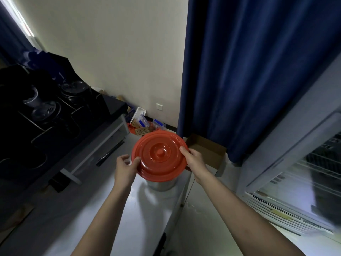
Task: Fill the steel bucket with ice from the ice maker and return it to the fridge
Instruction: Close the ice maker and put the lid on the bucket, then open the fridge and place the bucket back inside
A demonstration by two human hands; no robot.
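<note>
Both hands — left hand (127, 166), right hand (193, 157) — grip red lid (160, 156) edges above steel bucket (162, 185).

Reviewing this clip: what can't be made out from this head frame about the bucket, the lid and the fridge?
Head view only:
- Steel bucket: its inside is covered by the red lid, so ice or none cannot be told.
- Lid seated or lifted: unclear; left hand and right hand grip its rim.
- Fridge: cut off by the right edge, shelves blurred.
- Ice maker: not identifiable.
</note>
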